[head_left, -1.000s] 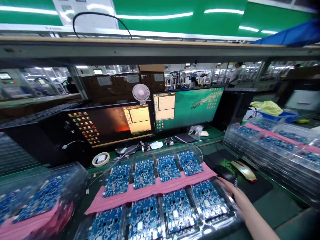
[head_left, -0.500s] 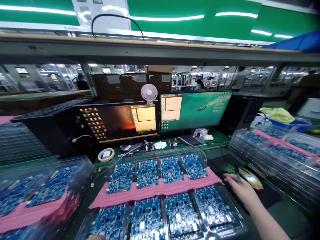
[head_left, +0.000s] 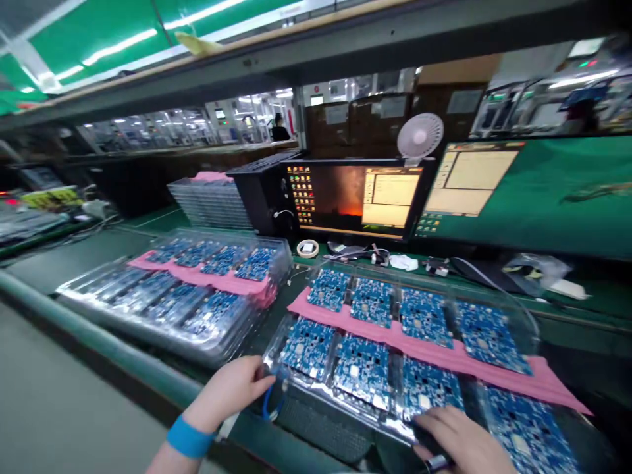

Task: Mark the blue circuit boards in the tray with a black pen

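Observation:
A clear plastic tray [head_left: 295,380] of several blue circuit boards lies in front of me, with a pink sheet [head_left: 447,361] across its middle. My left hand [head_left: 236,390], a blue band on its wrist, has its fingers closed on the tray's near left corner, beside a small blue loop [head_left: 269,403]. My right hand [head_left: 457,440] lies palm down over the tray's near edge and grips it. A small dark thing [head_left: 434,463] shows under that hand; I cannot tell what it is.
A second stack of board-filled trays [head_left: 197,309] sits to the left, with a pile of empty trays [head_left: 212,201] behind it. Two monitors [head_left: 355,197] [head_left: 533,191], a white fan [head_left: 419,135] and a tape roll [head_left: 307,248] stand at the back. The green bench edge [head_left: 99,339] runs near left.
My view has swung to the left. My right hand came from beside the mouse to the tray's near edge. My left hand came into view and closed on the tray's left corner.

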Motion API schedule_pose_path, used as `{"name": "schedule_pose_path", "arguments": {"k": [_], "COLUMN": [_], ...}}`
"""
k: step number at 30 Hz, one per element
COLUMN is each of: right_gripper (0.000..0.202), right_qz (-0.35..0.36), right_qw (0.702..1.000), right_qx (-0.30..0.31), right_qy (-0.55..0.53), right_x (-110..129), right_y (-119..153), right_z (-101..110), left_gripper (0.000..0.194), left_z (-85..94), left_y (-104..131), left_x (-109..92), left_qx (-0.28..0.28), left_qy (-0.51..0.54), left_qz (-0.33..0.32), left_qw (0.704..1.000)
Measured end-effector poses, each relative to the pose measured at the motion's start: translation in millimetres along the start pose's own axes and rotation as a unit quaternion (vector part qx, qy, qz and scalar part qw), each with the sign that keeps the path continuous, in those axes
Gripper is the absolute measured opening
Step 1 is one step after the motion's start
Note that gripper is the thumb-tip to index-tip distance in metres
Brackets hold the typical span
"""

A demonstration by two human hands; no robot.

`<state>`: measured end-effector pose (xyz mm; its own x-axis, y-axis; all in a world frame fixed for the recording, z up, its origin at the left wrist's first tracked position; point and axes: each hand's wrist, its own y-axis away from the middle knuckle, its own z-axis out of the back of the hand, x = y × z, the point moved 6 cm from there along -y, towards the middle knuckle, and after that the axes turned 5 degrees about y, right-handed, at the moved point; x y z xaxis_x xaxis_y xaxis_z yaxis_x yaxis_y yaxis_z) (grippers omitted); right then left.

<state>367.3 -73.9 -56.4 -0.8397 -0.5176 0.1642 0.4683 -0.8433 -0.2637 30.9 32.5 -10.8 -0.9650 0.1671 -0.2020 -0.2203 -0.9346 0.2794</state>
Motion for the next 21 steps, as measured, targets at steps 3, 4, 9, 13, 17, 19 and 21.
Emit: {"name": "schedule_pose_path", "arguments": {"k": [3, 4, 9, 13, 17, 19, 21], "right_gripper": [0.021, 0.021, 0.006, 0.006, 0.018, 0.022, 0.026], "right_qz": [0.020, 0.021, -0.033, -0.032, -0.029, -0.030, -0.034], "right_qw": [1.000, 0.999, 0.995, 0.996, 0.999, 0.999, 0.999], "right_qx": [0.024, 0.036, 0.092, 0.081, 0.041, 0.020, 0.002], "right_qy": [0.000, -0.002, 0.015, 0.022, 0.013, 0.009, 0.008], "right_x": [3, 3, 0, 4, 5, 4, 4], "right_y": [0, 1, 5, 8, 9, 6, 3], "right_z": [-9, -11, -21, -18, -5, 4, 12], "left_gripper": [0.028, 0.028, 0.019, 0.015, 0.015, 0.017, 0.020], "left_z": [-23.6, -30.5, -48.5, -43.3, -22.0, -5.7, 12.7], "left_y": [10, 13, 16, 16, 24, 31, 39], "left_x": [11, 15, 19, 16, 18, 22, 31], "left_qx": [0.035, 0.041, 0.043, 0.028, 0.009, 0.000, -0.015], "left_qy": [-0.030, -0.041, -0.049, -0.031, -0.001, 0.015, 0.037], "left_qz": [0.029, 0.031, 0.016, 0.007, 0.010, 0.011, 0.025], "left_qw": [0.999, 0.998, 0.998, 0.999, 1.000, 1.000, 0.999]}}
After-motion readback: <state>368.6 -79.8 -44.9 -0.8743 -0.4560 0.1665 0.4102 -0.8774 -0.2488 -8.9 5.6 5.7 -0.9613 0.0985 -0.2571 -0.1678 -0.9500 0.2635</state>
